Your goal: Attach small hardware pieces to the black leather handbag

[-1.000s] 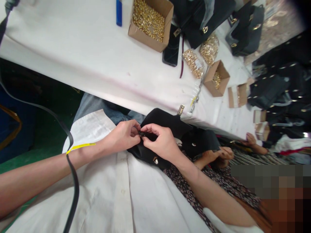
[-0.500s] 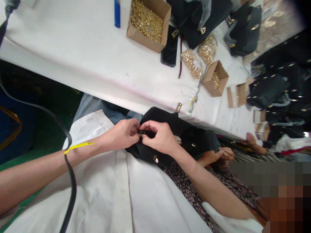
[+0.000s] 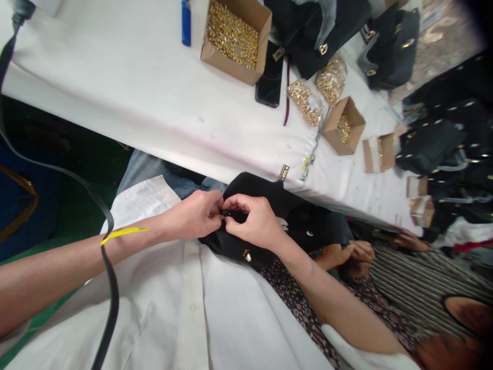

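Note:
A black handbag (image 3: 265, 187) lies across my lap, against the table's front edge. Gold-coloured fittings show on it, among them a metal clasp plate (image 3: 284, 172) at its upper edge. My left hand (image 3: 206, 213) is closed in a pinch at the bag's left part. From the other side, my right hand (image 3: 254, 218) pinches the same spot with thumb and fingers, its fingertips touching or nearly touching those of the left. Between them shows a small dark piece of the bag; its exact kind is hidden by the fingers.
On the white table (image 3: 134, 92) stand a cardboard box (image 3: 231, 69) of gold-coloured fittings, a phone (image 3: 268, 87), a blue lighter (image 3: 186, 23), bags of fittings (image 3: 306, 100) and a smaller box (image 3: 344, 126). More black handbags (image 3: 389, 51) lie right. Co-workers' hands (image 3: 358, 252) are close by.
Both hands keep their pinch at the same spot on the handbag, with only slight finger movement. The view has shifted a little.

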Tool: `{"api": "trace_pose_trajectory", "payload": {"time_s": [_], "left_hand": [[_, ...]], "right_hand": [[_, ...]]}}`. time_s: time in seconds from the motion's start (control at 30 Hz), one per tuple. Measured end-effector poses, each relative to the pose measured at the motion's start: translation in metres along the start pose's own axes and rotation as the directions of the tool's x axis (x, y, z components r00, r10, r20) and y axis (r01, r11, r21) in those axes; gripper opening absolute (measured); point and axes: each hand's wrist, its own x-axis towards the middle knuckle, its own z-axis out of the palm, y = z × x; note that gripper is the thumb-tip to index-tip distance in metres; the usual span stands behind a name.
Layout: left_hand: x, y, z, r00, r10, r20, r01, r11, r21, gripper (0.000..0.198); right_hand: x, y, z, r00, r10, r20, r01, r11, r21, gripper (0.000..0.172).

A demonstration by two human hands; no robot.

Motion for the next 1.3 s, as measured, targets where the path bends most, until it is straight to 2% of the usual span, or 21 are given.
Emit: {"api": "trace_pose_trajectory", "payload": {"time_s": [0.3,0.7,0.97,1.3], "left_hand": [[0.006,0.001,-0.001,0.999,-0.02,0.026,0.021,0.999,-0.047,0.016],[0.009,-0.018,0.002,0.997,-0.008,0.074,0.018,0.991,-0.136,0.017],[0.009,-0.015,0.001,0.998,0.013,0.062,-0.006,0.993,-0.119,0.016],[0.013,-0.014,-0.002,0.995,0.029,0.093,-0.015,0.989,-0.145,0.017]], "right_hand": [[-0.003,-0.005,0.0,1.0,0.02,-0.003,-0.02,1.0,-0.014,0.03],[0.0,0.006,0.001,0.997,0.067,0.046,-0.068,0.997,0.026,0.027],[0.0,0.007,-0.003,0.996,0.052,0.072,-0.056,0.997,0.054,0.026],[-0.001,-0.003,0.002,0.997,0.062,0.048,-0.061,0.998,-0.008,0.027]]}}
